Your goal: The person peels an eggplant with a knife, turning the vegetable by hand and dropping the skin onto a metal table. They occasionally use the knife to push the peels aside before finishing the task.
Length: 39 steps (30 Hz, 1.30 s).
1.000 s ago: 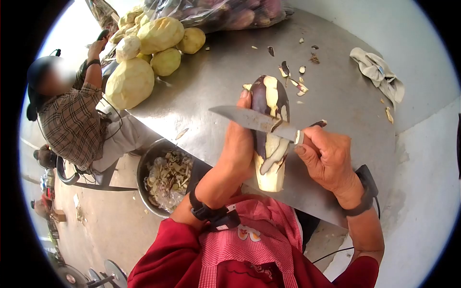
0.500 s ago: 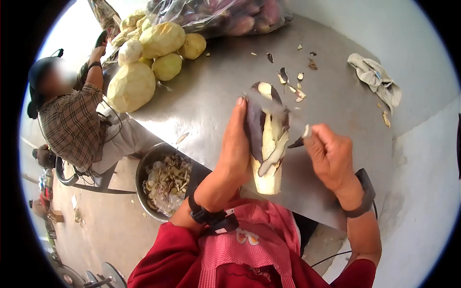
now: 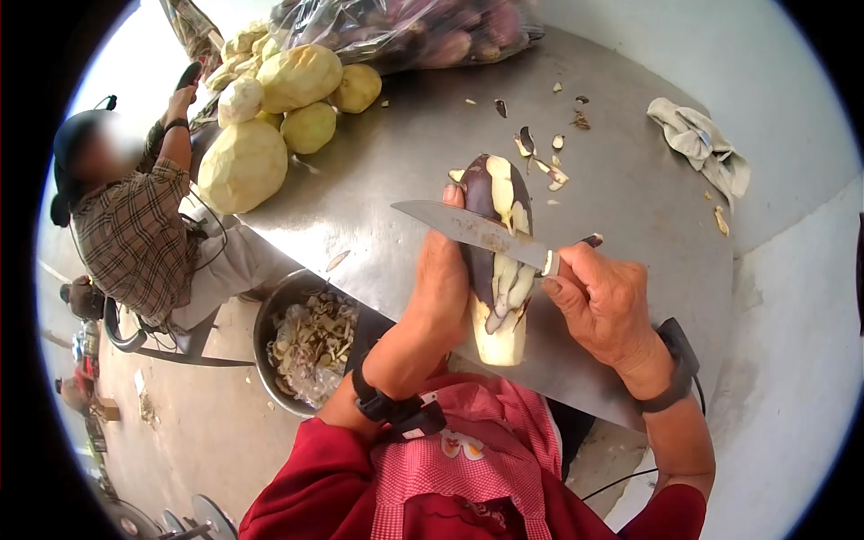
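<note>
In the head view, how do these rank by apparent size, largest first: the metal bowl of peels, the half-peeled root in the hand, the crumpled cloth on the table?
1. Metal bowl, though the table hides part of it.
2. Half-peeled root, held near the camera, so its size may be exaggerated.
3. Crumpled cloth, farther away; it may really be closer to the root's size.

Knife handle (image 3: 576,256) buried in right hand (image 3: 603,306); bagged purple roots (image 3: 423,31) cropped at top edge; nearby person's face blurred.
</note>
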Available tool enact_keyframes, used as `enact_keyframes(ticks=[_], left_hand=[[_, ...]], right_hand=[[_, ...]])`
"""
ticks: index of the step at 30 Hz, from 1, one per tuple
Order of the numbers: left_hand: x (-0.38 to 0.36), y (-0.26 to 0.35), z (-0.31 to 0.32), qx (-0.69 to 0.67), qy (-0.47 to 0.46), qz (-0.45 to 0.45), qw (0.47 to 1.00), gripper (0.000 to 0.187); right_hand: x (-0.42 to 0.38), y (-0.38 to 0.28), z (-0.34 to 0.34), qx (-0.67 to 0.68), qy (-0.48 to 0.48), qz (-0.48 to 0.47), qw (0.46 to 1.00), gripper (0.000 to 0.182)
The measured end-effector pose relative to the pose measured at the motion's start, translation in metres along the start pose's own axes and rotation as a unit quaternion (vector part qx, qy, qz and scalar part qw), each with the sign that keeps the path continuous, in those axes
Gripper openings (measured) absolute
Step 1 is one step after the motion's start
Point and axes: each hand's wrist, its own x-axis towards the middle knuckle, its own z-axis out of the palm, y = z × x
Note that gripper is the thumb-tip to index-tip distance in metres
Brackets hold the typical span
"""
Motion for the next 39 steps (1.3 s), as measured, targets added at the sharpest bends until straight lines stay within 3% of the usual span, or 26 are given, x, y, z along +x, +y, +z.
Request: enact_keyframes(ticks=[2,4,6,11,13,17,21,25,28,34,39], left_hand=[[0.0,0.0,-0.002,0.001,-0.008,0.004,1.0,0.059],[-0.003,0.0,-0.01,-0.04,-0.09,-0.019,0.995,0.059],[-0.004,0.003,-0.007,-0.023,-0.073,-0.026,0.997,0.058],[-0.008,0.009,0.004,-0.031,-0.016,-0.05,0.998,0.056],[-0.005,0.005,-0.005,-0.025,-0.045,-0.049,0.997,0.056],[-0.004,0.004,0.001,-0.036,-0.038,-0.045,0.998,0.058],[-0.007,0.003,0.006,-0.028,-0.002,-0.032,0.999,0.058],[-0.004,0.001,-0.001,-0.014,-0.024,-0.04,0.999,0.061],[-0.003,-0.001,-0.002,-0.012,-0.039,-0.059,0.997,0.065],[-0.004,0.002,0.002,-0.028,-0.028,-0.03,0.999,0.059],[-0.003,-0.003,0.006,-0.013,-0.017,-0.015,1.0,0.061]], right_hand=[[0.0,0.002,0.001,-0.011,0.014,0.006,1.0,0.023],[0.001,0.004,0.0,-0.023,0.028,0.011,0.999,0.023],[0.002,0.009,-0.002,-0.04,0.028,0.085,0.995,0.022],[0.004,0.016,-0.007,0.018,0.055,0.134,0.989,0.023],[0.002,0.006,-0.008,0.079,0.019,0.146,0.986,0.023],[-0.001,0.001,-0.003,0.059,0.012,0.045,0.997,0.021],[-0.001,0.001,-0.001,0.043,0.015,0.036,0.998,0.022],[0.0,0.007,0.001,0.01,0.039,0.05,0.998,0.023],[0.003,0.023,-0.002,-0.033,0.058,0.133,0.989,0.024],[0.001,0.001,-0.007,0.087,0.035,0.122,0.988,0.024],[-0.001,0.0,-0.004,0.065,0.013,0.069,0.995,0.022]])
